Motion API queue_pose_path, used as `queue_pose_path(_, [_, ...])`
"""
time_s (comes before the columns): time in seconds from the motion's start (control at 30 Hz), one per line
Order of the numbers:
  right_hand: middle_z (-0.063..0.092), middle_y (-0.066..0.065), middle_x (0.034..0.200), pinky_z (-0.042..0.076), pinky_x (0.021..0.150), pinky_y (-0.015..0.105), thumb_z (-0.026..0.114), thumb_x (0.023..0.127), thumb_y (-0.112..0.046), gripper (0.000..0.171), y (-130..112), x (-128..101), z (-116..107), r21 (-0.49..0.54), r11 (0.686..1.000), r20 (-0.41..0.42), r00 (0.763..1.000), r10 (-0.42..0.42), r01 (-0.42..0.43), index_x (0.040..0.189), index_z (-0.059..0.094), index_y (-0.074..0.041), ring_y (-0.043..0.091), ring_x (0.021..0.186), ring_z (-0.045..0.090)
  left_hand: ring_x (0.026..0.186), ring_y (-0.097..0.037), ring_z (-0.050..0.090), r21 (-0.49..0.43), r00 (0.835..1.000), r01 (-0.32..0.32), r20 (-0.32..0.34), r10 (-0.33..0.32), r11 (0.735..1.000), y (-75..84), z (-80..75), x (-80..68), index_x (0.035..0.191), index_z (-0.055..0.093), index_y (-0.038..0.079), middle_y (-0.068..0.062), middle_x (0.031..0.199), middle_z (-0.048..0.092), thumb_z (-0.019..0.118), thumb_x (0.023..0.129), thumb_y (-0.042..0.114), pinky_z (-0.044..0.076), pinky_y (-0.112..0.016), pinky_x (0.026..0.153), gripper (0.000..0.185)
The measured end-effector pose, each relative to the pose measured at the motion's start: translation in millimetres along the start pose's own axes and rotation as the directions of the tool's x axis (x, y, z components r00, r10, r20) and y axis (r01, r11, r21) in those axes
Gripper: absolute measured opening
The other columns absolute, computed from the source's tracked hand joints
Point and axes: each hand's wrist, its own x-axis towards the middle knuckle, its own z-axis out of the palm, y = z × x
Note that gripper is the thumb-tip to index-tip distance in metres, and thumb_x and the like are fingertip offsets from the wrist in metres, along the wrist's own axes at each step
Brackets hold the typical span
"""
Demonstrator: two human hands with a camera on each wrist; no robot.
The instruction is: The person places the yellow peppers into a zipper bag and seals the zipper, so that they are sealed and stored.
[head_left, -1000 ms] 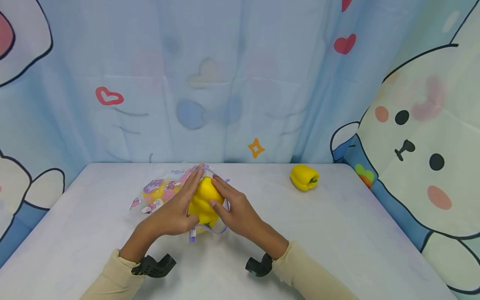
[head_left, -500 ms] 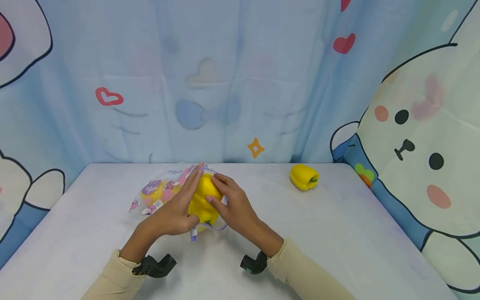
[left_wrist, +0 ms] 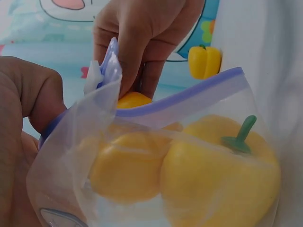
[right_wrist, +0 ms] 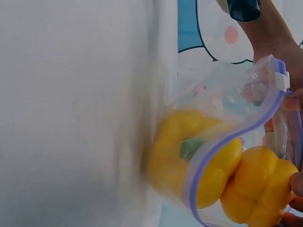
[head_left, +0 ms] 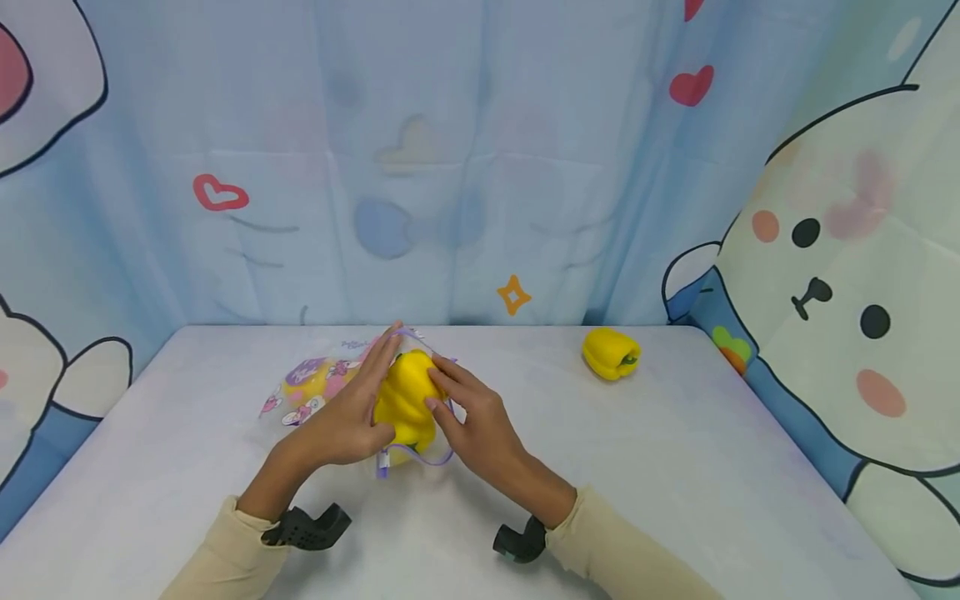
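Note:
A yellow bell pepper sits in the mouth of a clear zip bag with cartoon prints and a purple zip rim. My left hand holds the bag's rim on the left, fingers stretched along the pepper. Fingers of my right hand curl over the pepper from the right. In the right wrist view that pepper is half through the rim, beside the white slider. Through the plastic, the left wrist view shows two peppers inside the bag. A third pepper lies loose at the back right.
Everything rests on a white table, closed in by a blue cartoon curtain at the back and sides. Black wrist mounts sit on both beige sleeves.
The pepper has edged slightly left, deeper into the bag's mouth, with my right hand's fingers following it. The left hand has hardly moved.

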Motion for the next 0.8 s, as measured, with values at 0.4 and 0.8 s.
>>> queue_pose_path(0.4, [0.053,0.018,0.136,0.046,0.094,0.026,0.065,0.090,-0.006,0.040,2,11,8,-0.017,1.000,-0.001,1.000,-0.026,0.026,0.127,0.058,0.007,0.022,0.126,0.050,0.148,-0.024,0.001,0.045,0.999,-0.049,-0.014,0.050,0.998,0.6,-1.3,-1.1,0.155,-0.002,0.004,-0.003,0.163,-0.008,0.057,0.069,0.001,0.017,-0.058,0.113,0.105])
queue_pose_path(0.8, [0.056,0.014,0.135,0.044,0.098,0.027,0.065,0.092,-0.010,0.037,11,17,7,0.019,0.999,-0.045,0.998,-0.039,0.040,0.125,0.061,0.006,0.019,0.126,0.052,0.148,-0.024,0.003,-0.024,0.998,-0.053,-0.030,0.052,0.998,-0.6,-4.1,0.6,0.156,0.000,0.004,0.000,0.162,-0.007,0.057,0.068,-0.003,0.015,-0.053,0.115,0.105])
